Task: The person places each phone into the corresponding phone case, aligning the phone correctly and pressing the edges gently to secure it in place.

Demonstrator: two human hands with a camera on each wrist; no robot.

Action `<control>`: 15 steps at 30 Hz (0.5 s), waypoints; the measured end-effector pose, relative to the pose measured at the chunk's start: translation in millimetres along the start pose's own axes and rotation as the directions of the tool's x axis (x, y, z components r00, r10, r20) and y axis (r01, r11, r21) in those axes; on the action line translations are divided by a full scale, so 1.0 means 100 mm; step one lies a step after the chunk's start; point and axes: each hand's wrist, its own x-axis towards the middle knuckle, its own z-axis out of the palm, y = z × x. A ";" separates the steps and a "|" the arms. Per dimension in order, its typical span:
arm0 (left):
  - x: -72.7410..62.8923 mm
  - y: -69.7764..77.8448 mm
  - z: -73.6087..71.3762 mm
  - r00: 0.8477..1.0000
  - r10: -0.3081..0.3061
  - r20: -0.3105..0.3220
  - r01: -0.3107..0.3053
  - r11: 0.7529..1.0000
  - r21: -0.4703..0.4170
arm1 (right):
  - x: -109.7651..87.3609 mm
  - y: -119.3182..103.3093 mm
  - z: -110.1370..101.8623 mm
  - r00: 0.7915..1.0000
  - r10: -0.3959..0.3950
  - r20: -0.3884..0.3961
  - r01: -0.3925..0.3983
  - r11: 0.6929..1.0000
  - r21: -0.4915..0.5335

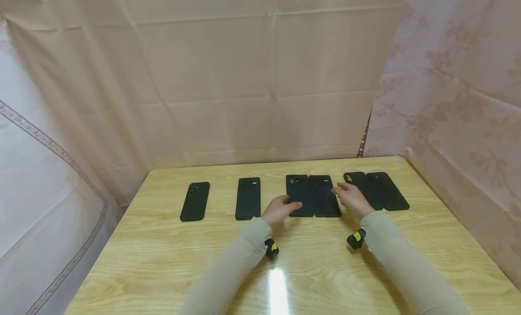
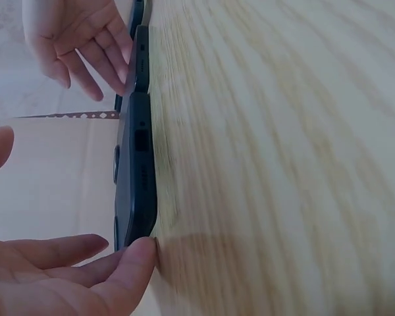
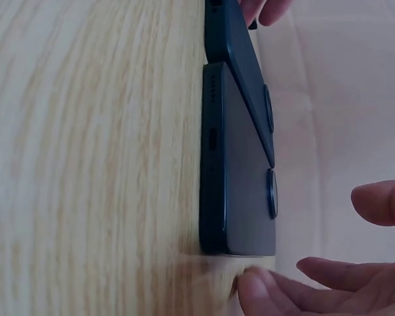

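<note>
In the head view my left hand (image 1: 281, 210) is at the left side of a black phone case (image 1: 300, 190) with camera cutouts. Its fingers are loosely extended, and in the left wrist view its fingertips are right at the case's lower corner. Beside that case, edge to edge, lies a dark phone (image 1: 324, 199) with a round camera. My right hand (image 1: 353, 199) hovers by this phone's right edge, fingers relaxed and spread. The right wrist view shows those fingertips just off the phone's side (image 3: 243, 164). Both pieces lie flat on the table.
To the right, another black case (image 1: 363, 188) with a camera cutout lies against a dark phone (image 1: 388, 191). Two single dark phones (image 1: 195, 202) (image 1: 248, 199) lie on the left. The wooden table (image 1: 163, 270) ends at a beige curtain (image 1: 211, 89); patterned cloth (image 1: 468, 102) hangs at right.
</note>
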 end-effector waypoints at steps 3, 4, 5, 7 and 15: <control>0.02 0.02 0.03 1.000 0.005 -0.008 -0.005 1.000 0.004 | 0.01 0.01 0.01 1.000 -0.003 0.016 0.002 1.000 0.031; 0.02 0.03 0.04 1.000 0.005 -0.011 -0.005 1.000 0.008 | 0.01 0.01 0.01 1.000 -0.006 0.021 0.005 0.999 0.038; 0.02 0.03 0.04 1.000 0.002 -0.013 -0.002 1.000 0.010 | 0.01 0.01 0.01 1.000 -0.008 0.023 0.007 0.999 0.042; 0.03 0.04 0.05 1.000 -0.001 -0.019 0.002 1.000 0.015 | 0.00 0.01 0.00 1.000 -0.010 0.027 0.009 0.999 0.043; 0.03 0.03 0.05 1.000 -0.005 -0.030 0.005 1.000 -0.002 | -0.06 0.01 -0.01 0.999 -0.001 0.047 -0.002 0.997 0.073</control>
